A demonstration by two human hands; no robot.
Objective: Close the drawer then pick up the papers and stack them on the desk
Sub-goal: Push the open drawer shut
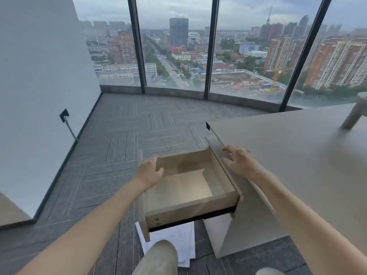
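A light wooden drawer (184, 193) stands pulled out from the left side of the beige desk (297, 155), and nothing lies inside it. My left hand (149, 171) rests on the drawer's front panel at its far corner, thumb curled over the top edge. My right hand (241, 160) lies flat with fingers spread on the desk's left edge, just above the drawer. White printed papers (178, 241) lie on the carpet under the drawer, partly hidden by the drawer and by my knee (160, 257).
Grey patterned carpet (123, 143) covers the floor to the left and ahead. A white wall (39, 86) with a black socket (64, 115) and cable is on the left. Floor-to-ceiling windows (174, 46) curve behind. A pale blurred object (355, 112) rests on the desk's far right.
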